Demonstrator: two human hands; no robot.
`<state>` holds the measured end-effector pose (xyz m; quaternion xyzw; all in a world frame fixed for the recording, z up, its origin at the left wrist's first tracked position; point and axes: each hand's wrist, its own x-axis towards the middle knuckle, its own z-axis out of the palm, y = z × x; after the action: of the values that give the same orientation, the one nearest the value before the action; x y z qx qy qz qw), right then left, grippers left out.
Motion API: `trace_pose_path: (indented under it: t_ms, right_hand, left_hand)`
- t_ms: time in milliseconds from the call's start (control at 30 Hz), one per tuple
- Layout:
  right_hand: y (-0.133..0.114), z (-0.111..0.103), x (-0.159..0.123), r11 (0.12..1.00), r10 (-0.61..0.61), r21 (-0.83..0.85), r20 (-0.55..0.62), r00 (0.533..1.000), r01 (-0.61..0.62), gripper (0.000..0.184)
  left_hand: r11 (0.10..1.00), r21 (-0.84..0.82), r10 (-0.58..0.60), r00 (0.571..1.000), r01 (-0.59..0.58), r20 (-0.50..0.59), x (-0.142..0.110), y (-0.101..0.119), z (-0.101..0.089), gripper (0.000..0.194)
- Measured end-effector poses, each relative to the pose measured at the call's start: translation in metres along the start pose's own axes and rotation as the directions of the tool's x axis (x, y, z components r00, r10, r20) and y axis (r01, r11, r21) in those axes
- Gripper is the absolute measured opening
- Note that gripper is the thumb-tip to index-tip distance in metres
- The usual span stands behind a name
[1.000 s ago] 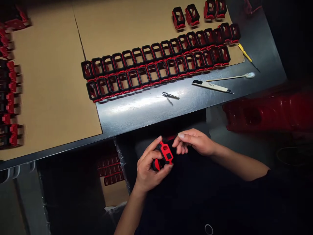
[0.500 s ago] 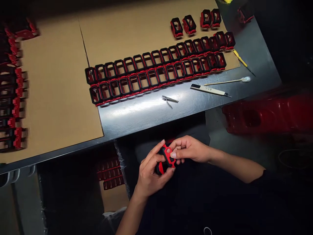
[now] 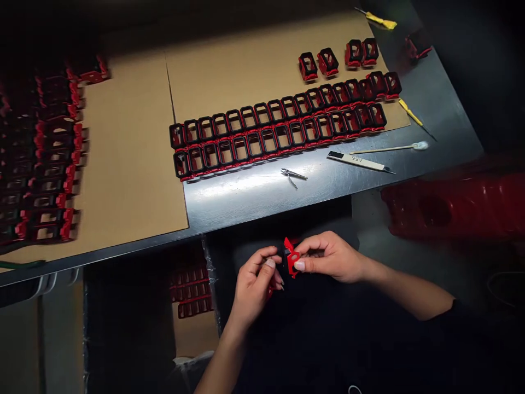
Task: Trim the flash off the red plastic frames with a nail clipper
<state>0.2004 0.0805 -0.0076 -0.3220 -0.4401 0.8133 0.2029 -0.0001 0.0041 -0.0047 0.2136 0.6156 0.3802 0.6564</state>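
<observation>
Below the front edge of the metal table [image 3: 254, 200], both my hands hold one small red and black plastic part [image 3: 290, 258]. My right hand [image 3: 328, 257] pinches its red end between thumb and fingers. My left hand [image 3: 256, 284] is curled round the black end from the left. Most of the part is hidden by my fingers. On the table above, two long rows of like parts [image 3: 279, 134] stand side by side on cardboard [image 3: 123, 164].
Tweezers [image 3: 293, 175], a white labelled blade tool [image 3: 359, 160], a cotton swab [image 3: 389, 148] and a yellow tool [image 3: 410, 112] lie on the bare metal. More parts sit at the far left [image 3: 45, 158], at the back [image 3: 336, 59] and in a box under the table [image 3: 191, 290]. A red bin [image 3: 455, 205] stands at the right.
My right hand, apart from the part a second ago, has closed on its red end. My left hand has shifted its grip, and the part has turned so its edge faces up.
</observation>
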Motion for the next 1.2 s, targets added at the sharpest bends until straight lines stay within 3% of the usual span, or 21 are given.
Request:
trace_pose_path:
  t_ms: [133, 233, 333, 500, 700, 800, 900, 967, 1067, 1200]
  right_hand:
    - [-0.001, -0.002, -0.001, 0.932, -0.182, -0.314, 0.029, 0.983, 0.181, 0.021]
    - [0.001, -0.003, -0.001, 0.788, -0.370, -0.492, 0.100, 0.924, 0.369, 0.017]
    - [0.005, -0.002, 0.000, 0.683, -0.470, -0.552, 0.168, 0.866, 0.478, 0.017]
    - [0.008, -0.003, 0.005, 0.567, -0.566, -0.593, 0.224, 0.793, 0.572, 0.015]
    - [0.013, -0.003, 0.009, 0.512, -0.623, -0.609, 0.222, 0.750, 0.605, 0.014]
    - [0.015, -0.004, 0.010, 0.492, -0.637, -0.626, 0.214, 0.741, 0.605, 0.014]
    - [0.012, -0.005, 0.007, 0.565, -0.597, -0.629, 0.135, 0.791, 0.534, 0.021]
    - [0.008, -0.005, 0.004, 0.703, -0.506, -0.570, 0.019, 0.862, 0.425, 0.022]
    - [0.002, -0.004, 0.000, 0.917, -0.258, -0.341, -0.108, 0.960, 0.208, 0.019]
    - [-0.004, -0.001, -0.001, 0.999, -0.015, -0.029, -0.058, 0.998, 0.013, 0.031]
  left_hand:
    - [0.993, 0.117, 0.019, 0.993, -0.033, 0.117, -0.007, 0.008, 0.004, 0.062]
    - [0.980, 0.187, 0.034, 0.988, -0.062, 0.149, -0.008, 0.010, 0.002, 0.065]
    - [0.970, 0.221, 0.064, 0.985, -0.099, 0.161, -0.007, 0.011, 0.002, 0.064]
    - [0.961, 0.234, 0.130, 0.987, -0.150, 0.098, -0.008, 0.016, 0.007, 0.062]
    - [0.952, 0.264, 0.144, 0.987, -0.157, 0.066, -0.009, 0.018, 0.011, 0.069]
    - [0.914, 0.330, 0.231, 0.972, -0.235, 0.052, -0.010, 0.013, 0.010, 0.070]
    - [0.822, 0.405, 0.410, 0.910, -0.399, 0.064, -0.011, 0.007, 0.009, 0.074]
    - [0.730, 0.467, 0.521, 0.848, -0.499, 0.093, -0.011, 0.003, 0.008, 0.078]
    - [0.573, 0.566, 0.632, 0.759, -0.593, 0.156, -0.010, 0.000, 0.006, 0.085]
    - [0.379, 0.662, 0.699, 0.669, -0.647, 0.253, -0.007, -0.001, 0.002, 0.091]
